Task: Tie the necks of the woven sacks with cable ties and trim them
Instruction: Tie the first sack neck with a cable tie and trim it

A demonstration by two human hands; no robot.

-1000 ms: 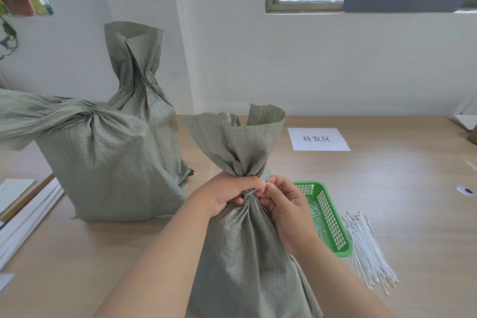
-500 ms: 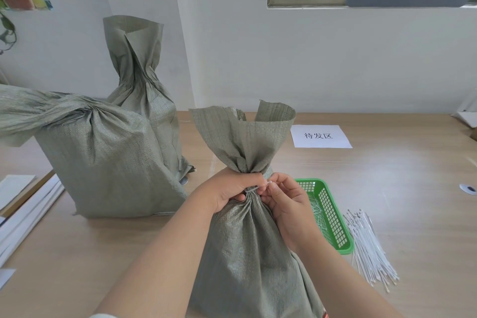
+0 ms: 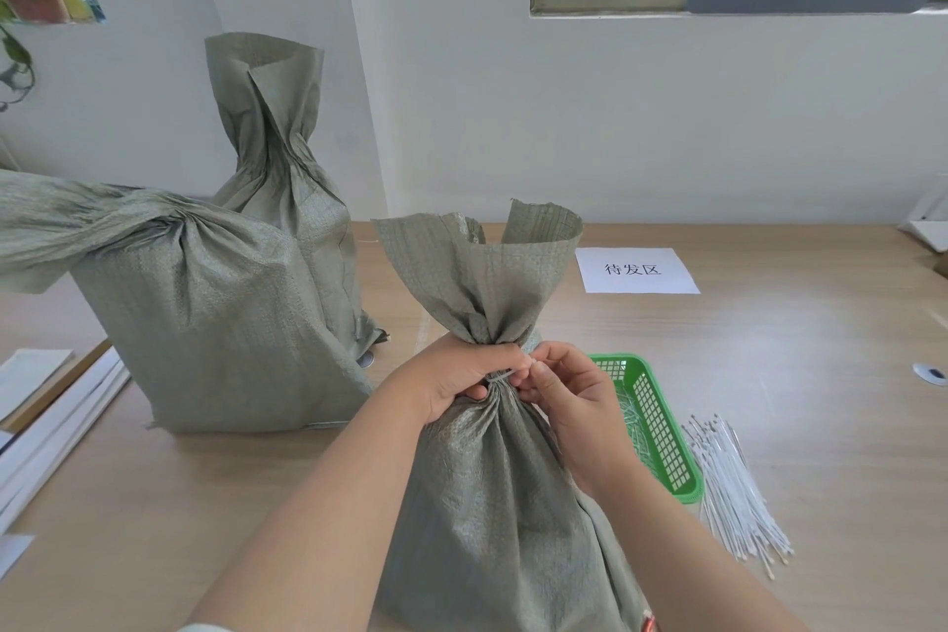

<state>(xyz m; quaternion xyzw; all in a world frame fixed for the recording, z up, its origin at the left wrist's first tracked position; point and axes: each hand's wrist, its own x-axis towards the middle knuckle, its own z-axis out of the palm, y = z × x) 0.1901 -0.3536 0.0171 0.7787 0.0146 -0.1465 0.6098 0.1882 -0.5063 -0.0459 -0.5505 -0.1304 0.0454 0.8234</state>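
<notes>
Left grip: our left hand point(image 3: 451, 380) is clenched round the gathered neck of the front sack point(image 3: 492, 503), lower centre of the frame.
Right grip: our right hand point(image 3: 574, 405) pinches the cable tie point(image 3: 500, 377) right at that neck, fingertips touching the left hand's.
Tie: a thin pale loop around the neck, between both hands.
Sack: upright on the worktop point(image 3: 795, 349), mouth flaring above the grip.
Right of it: green basket point(image 3: 662, 431) holding white bits, then loose ties point(image 3: 733, 493) fanned out beside it.
Left of frame: left sack point(image 3: 220, 323), neck flopped sideways; rear sack point(image 3: 272, 144) upright behind it.
</notes>
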